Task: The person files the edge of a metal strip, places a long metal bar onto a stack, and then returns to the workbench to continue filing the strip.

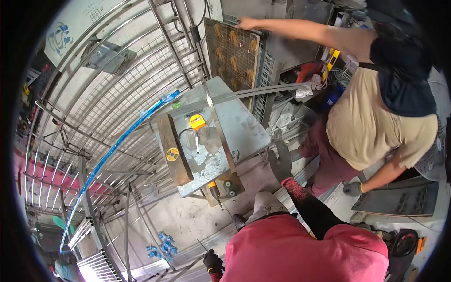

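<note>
My right hand (281, 162), in a dark grey glove, reaches past the near right corner of the metal-topped table (249, 127), its fingers stretched out and holding nothing. Low in the view, my left hand (213, 261) wears a black glove and is closed around a thin rod (202, 244) that sticks out past the fingers. On the table lie a yellow tape measure (198, 122), a rusty flat board (171, 145) with a yellow disc (172, 154) on it, and a long metal bar (219, 129). A yellow-handled power tool (213, 190) rests below the table's front edge.
To the right, a person (376, 122) in a beige shirt stretches one arm toward a leaning panel (232, 56). Curved metal railings (117, 89) stand on the left, crossed by a blue-wrapped tube (117, 145). Crumpled blue wrapping (163, 245) lies on the floor.
</note>
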`<state>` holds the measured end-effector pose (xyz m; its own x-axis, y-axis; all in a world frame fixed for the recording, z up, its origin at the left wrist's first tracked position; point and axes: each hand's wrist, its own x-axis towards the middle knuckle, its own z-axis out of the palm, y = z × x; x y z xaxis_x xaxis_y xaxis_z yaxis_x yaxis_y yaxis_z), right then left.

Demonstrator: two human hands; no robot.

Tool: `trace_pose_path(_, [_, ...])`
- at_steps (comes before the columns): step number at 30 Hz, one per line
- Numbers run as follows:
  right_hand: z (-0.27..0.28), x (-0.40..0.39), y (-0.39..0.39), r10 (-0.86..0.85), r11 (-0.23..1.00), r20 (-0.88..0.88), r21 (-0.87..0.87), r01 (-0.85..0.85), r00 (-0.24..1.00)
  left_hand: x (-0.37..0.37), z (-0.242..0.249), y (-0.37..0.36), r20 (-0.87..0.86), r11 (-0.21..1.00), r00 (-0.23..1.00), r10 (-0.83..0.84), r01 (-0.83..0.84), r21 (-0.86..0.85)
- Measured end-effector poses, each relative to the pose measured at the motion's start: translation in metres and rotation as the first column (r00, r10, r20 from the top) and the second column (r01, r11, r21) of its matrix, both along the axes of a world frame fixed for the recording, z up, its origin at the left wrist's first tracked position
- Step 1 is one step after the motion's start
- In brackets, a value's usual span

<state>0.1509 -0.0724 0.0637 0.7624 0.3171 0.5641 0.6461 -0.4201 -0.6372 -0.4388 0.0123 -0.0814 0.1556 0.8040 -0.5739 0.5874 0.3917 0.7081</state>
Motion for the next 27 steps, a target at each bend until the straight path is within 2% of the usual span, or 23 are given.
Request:
trace_pose_path(2, [0.009,0.014,0.006,0.021,1.000,0.061,0.013,-0.022,0.998,0.003,0.004,0.014,0.088,0.999,0.995,0.037,-0.040,0.032])
trace_pose_path(3, [0.015,0.021,0.006,0.015,1.000,0.054,0.004,-0.016,0.998,0.014,0.024,0.022,-0.002,0.899,0.933,0.361,-0.348,-0.267])
trace_pose_path(4, [0.026,0.032,0.006,0.014,0.998,0.128,-0.061,-0.006,0.992,0.017,0.025,0.022,-0.012,0.897,0.934,0.356,-0.345,-0.275])
trace_pose_path(6, [0.035,0.067,0.015,0.014,0.985,0.241,-0.170,0.028,0.970,0.019,0.029,0.027,0.015,0.829,0.876,0.482,-0.451,-0.331])
trace_pose_path(8, [0.038,0.110,0.022,0.003,0.974,0.268,-0.217,0.057,0.964,0.025,0.037,0.019,-0.008,0.841,0.886,0.465,-0.444,-0.309])
trace_pose_path(10, [0.040,0.152,0.029,-0.017,0.931,0.306,-0.343,0.127,0.952,0.025,0.045,0.008,-0.039,0.856,0.893,0.447,-0.440,-0.272])
trace_pose_path(11, [0.042,0.171,0.033,0.000,0.934,0.293,-0.342,0.105,0.956,0.024,0.045,0.001,-0.085,0.870,0.914,0.397,-0.404,-0.282])
trace_pose_path(12, [0.044,0.191,0.038,-0.009,0.899,0.329,-0.411,0.152,0.944,0.018,0.036,-0.011,-0.098,0.858,0.899,0.427,-0.437,-0.271])
trace_pose_path(13, [0.043,0.213,0.045,-0.008,0.858,0.367,-0.475,0.195,0.930,0.012,0.030,-0.024,-0.045,0.952,0.964,0.263,-0.266,-0.151])
trace_pose_path(14, [0.032,0.243,0.049,0.048,0.902,0.349,-0.418,0.109,0.936,0.009,0.032,-0.038,-0.025,0.996,0.996,0.085,-0.085,-0.024])
trace_pose_path(15, [0.024,0.268,0.053,0.072,0.898,0.389,-0.425,0.109,0.919,0.037,0.065,-0.048,-0.129,0.830,0.879,0.460,-0.477,-0.289])
trace_pose_path(16, [0.031,0.282,0.058,0.088,0.853,0.356,-0.509,0.113,0.930,0.049,0.081,-0.060,-0.136,0.805,0.849,0.511,-0.528,-0.273])
trace_pose_path(17, [0.039,0.310,0.059,0.218,0.746,0.228,-0.666,-0.012,0.949,0.058,0.094,-0.072,-0.169,0.770,0.826,0.537,-0.562,-0.302])
trace_pose_path(18, [0.031,0.334,0.072,0.165,0.667,0.160,-0.745,0.009,0.973,0.064,0.103,-0.083,-0.203,0.732,0.801,0.563,-0.598,-0.326])
trace_pose_path(19, [0.010,0.358,0.076,0.235,0.787,0.451,-0.608,0.104,0.861,0.067,0.108,-0.095,-0.231,0.729,0.795,0.561,-0.607,-0.318])
trace_pose_path(20, [-0.006,0.385,0.083,0.271,0.817,0.528,-0.568,0.098,0.805,0.071,0.117,-0.106,-0.241,0.695,0.752,0.613,-0.659,-0.290])
trace_pose_path(22, [-0.029,0.422,0.091,0.249,0.703,0.373,-0.705,0.099,0.894,0.079,0.135,-0.126,-0.251,0.717,0.786,0.565,-0.618,-0.322])
trace_pose_path(23, [-0.025,0.426,0.092,0.277,0.708,0.479,-0.687,0.160,0.833,0.084,0.143,-0.134,-0.271,0.699,0.775,0.571,-0.632,-0.336])
trace_pose_path(24, [-0.036,0.438,0.101,0.294,0.713,0.465,-0.689,0.133,0.835,0.091,0.149,-0.139,-0.283,0.685,0.758,0.588,-0.652,-0.324])
trace_pose_path(25, [-0.051,0.456,0.104,0.275,0.609,0.242,-0.793,0.027,0.931,0.097,0.154,-0.142,-0.303,0.666,0.742,0.597,-0.670,-0.328])
trace_pose_path(26, [-0.067,0.472,0.104,0.219,0.497,0.007,-0.862,-0.105,0.976,0.102,0.160,-0.144,-0.326,0.648,0.728,0.603,-0.685,-0.332])
trace_pose_path(27, [-0.087,0.483,0.103,0.292,0.526,0.124,-0.849,-0.051,0.948,0.108,0.162,-0.143,-0.304,0.638,0.713,0.631,-0.701,-0.318])
